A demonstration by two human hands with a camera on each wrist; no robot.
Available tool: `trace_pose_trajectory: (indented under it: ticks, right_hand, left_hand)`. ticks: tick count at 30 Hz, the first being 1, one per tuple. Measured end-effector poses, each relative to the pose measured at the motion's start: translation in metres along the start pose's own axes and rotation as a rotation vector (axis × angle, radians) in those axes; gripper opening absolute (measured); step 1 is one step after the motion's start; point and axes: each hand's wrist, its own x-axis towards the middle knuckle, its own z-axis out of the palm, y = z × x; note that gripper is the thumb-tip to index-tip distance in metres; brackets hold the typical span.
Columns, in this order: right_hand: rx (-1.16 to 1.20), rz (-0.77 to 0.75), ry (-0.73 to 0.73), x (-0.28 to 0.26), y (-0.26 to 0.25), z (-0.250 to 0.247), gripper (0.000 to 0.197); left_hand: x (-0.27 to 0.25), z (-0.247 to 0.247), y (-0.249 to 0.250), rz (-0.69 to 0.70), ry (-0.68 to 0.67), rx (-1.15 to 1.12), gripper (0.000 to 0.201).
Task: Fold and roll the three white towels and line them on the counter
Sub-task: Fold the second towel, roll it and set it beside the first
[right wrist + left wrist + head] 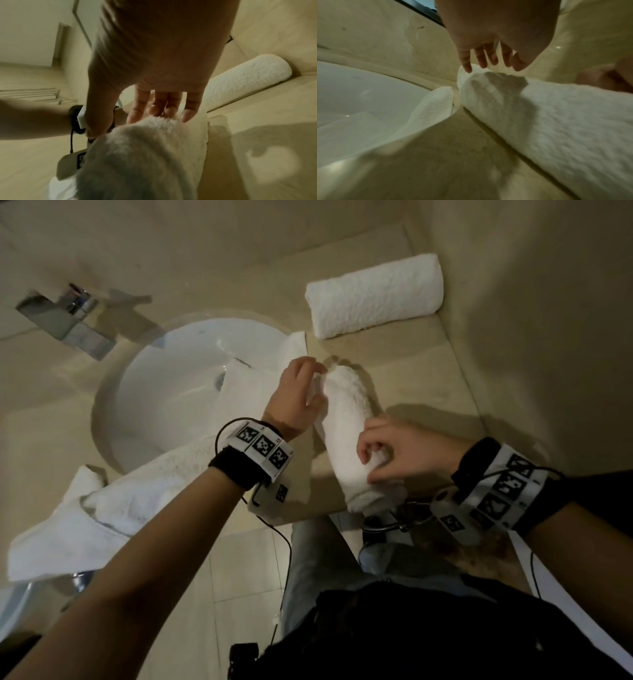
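One finished rolled white towel lies at the back right corner of the counter. A second rolled towel lies lengthwise on the counter, reaching its front edge. My left hand hangs over its far end, relaxed fingertips touching it. My right hand curls over its near end, thumb on the side. A third loose towel drapes over the sink and off the counter's front edge at left.
The white sink basin takes up the counter's left middle, with a chrome faucet behind it. A beige wall closes the right side. Bare counter lies between the two rolls. My legs and the tiled floor are below.
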Motion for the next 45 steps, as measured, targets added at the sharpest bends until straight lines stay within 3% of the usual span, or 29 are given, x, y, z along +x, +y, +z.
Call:
trace_pose_trajectory:
  ticks: [4, 7, 9, 16, 22, 25, 28, 30, 33, 36, 39, 42, 45]
  right_hand:
    - [-0.215, -0.149, 0.031, -0.013, -0.003, 0.017, 0.032]
    - [-0.331, -0.258, 0.048, -0.019, 0.002, 0.027, 0.038]
    - [-0.404, -0.310, 0.079, -0.023, 0.006, 0.033, 0.041]
    - [-0.627, -0.406, 0.266, -0.032, 0.012, 0.035, 0.036]
    - [-0.678, -0.541, 0.475, -0.029, 0.014, 0.054, 0.012]
    - [-0.622, -0.546, 0.521, -0.025, 0.011, 0.055, 0.021]
    - [-0.591, -0.548, 0.452, -0.026, 0.012, 0.050, 0.016]
    - [-0.571, -0.556, 0.356, -0.031, 0.014, 0.044, 0.026]
    - [-0.676, -0.537, 0.275, -0.037, 0.016, 0.039, 0.042]
    - [-0.749, -0.504, 0.329, -0.037, 0.018, 0.042, 0.034]
    - [-0.596, -0.471, 0.372, -0.028, 0.022, 0.051, 0.024]
    - [-0.424, -0.329, 0.323, -0.020, 0.024, 0.061, 0.022]
    - [0.013, -0.120, 0.216, -0.019, 0.019, 0.044, 0.035]
  left_hand:
    - [-0.024, -0.002, 0.026, 0.272, 0.005, 0.031, 0.018]
    - [-0.051, 0.001, 0.040, 0.520, -0.117, 0.136, 0.025]
    - [-0.068, 0.008, 0.048, 0.588, -0.172, 0.228, 0.029]
    - [-0.086, 0.017, 0.056, 0.565, -0.168, 0.255, 0.030]
    - [-0.094, 0.019, 0.066, 0.387, -0.158, -0.021, 0.023]
    - [-0.095, 0.020, 0.069, 0.382, -0.173, -0.086, 0.018]
    - [-0.092, 0.020, 0.063, 0.493, -0.202, 0.004, 0.019]
    - [-0.091, 0.019, 0.059, 0.568, -0.187, 0.148, 0.020]
    - [-0.095, 0.019, 0.059, 0.550, -0.156, 0.253, 0.031]
    - [-0.095, 0.022, 0.061, 0.531, -0.156, 0.142, 0.032]
    - [-0.092, 0.024, 0.059, 0.558, -0.168, -0.020, 0.026]
    - [-0.092, 0.021, 0.053, 0.607, -0.173, -0.006, 0.025]
    - [-0.095, 0.017, 0.046, 0.602, -0.197, 0.131, 0.028]
